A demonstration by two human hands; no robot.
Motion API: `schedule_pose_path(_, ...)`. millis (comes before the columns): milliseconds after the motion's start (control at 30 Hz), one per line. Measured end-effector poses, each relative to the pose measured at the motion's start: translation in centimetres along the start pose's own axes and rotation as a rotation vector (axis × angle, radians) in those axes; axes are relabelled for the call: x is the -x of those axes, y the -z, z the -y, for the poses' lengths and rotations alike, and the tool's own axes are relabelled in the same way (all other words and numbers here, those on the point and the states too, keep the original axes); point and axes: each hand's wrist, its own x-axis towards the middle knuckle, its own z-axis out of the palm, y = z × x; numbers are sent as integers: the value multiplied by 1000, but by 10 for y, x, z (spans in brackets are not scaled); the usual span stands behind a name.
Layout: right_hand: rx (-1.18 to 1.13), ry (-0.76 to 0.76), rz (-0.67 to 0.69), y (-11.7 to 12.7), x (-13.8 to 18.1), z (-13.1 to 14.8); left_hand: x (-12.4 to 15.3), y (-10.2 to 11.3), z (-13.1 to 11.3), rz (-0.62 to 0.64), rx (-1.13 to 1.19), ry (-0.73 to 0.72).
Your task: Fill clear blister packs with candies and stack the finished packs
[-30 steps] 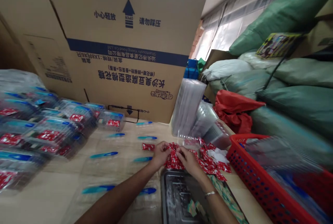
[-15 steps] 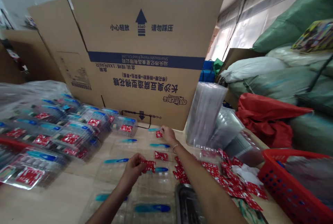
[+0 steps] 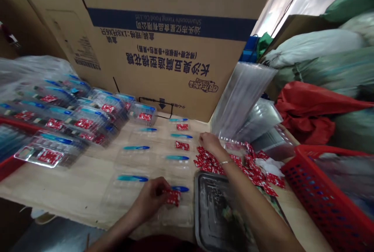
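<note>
My left hand [image 3: 154,194] pinches a red patterned sachet [image 3: 173,197] over the nearest clear plastic tray of the right-hand column, close to a blue pen-like stick [image 3: 180,189]. My right hand [image 3: 210,142] is curled downward at the far left edge of a pile of red sachets [image 3: 206,160]; its fingertips are hidden. Two columns of clear trays lie before me, each with a blue stick. In the right column, one red sachet [image 3: 182,127] lies in the farthest tray and another sachet [image 3: 182,145] in the tray nearer me.
Filled clear boxes [image 3: 84,121] are stacked at left. A large cardboard carton [image 3: 169,49] stands behind the trays. Stacked clear plastic trays [image 3: 244,100] lean at back right. A dark tray [image 3: 216,205] lies under my right forearm, with a red basket [image 3: 321,189] farther right.
My right hand has left the farthest tray, where a sachet now lies, and moved right and nearer to the pile. My left hand has come nearer with its sachet. The view has tilted down.
</note>
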Motion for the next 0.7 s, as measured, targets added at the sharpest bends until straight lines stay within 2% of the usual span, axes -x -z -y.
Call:
schedule_pose_path(67,29,-18,61,-3,23,-14,7,-19,2,79,-233,-32)
schedule_pose_path(133,37,-18,84,-8,38,-22,11,-33,6,98,-509,-82)
schedule_pose_path(233,24,-13,72,-11,48,-24,11,-42,11,121,-836,-183)
schedule_pose_path(300,21,-10,60,-8,52,-20,11,-42,14,142,-930,-236)
schedule_pose_path(367,23,-2,59,-5,58,-14,11,-38,14,122,-932,-259)
schedule_pose_path(567,70,33,111,7,82,4,1,-14,-1,-69,-730,-257)
schedule_pose_path(700,93,48,40,17,91,24,-12,-2,-4,-143,-733,-310)
